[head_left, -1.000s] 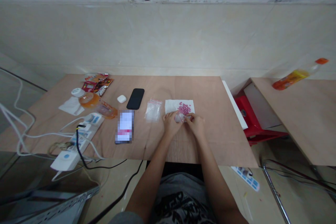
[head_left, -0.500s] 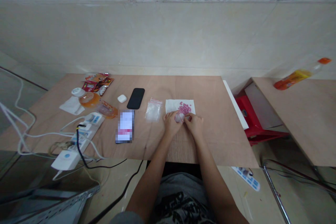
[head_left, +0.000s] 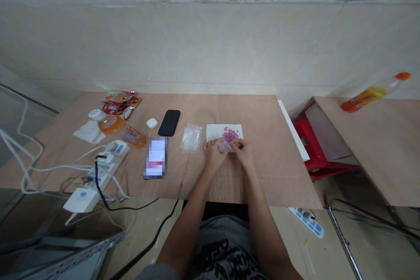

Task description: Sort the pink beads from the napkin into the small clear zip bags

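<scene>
My left hand (head_left: 213,154) is closed on a small clear zip bag (head_left: 225,147), gripping its left side. At the bag's right edge, my right hand (head_left: 244,153) has its fingertips pinched together; they touch the bag, and anything tiny between them is too small to make out. Just beyond both hands lies a white sheet of paper (head_left: 214,130) with a loose heap of small pink pieces (head_left: 230,133), like beads or pills. To the left of my left hand, more clear zip bags (head_left: 192,138) lie flat on the wooden table (head_left: 262,140).
Left of the bags are a black phone (head_left: 169,123), a lit phone (head_left: 156,157), a white case (head_left: 152,123) and an orange bottle (head_left: 122,130) on its side. A power strip (head_left: 98,175) with cables sits far left. A red stool (head_left: 310,148) stands right.
The clear bag between my hands now looks flatter and more stretched towards the right hand. My right fingertips have shifted slightly. The things on the table stay where they were.
</scene>
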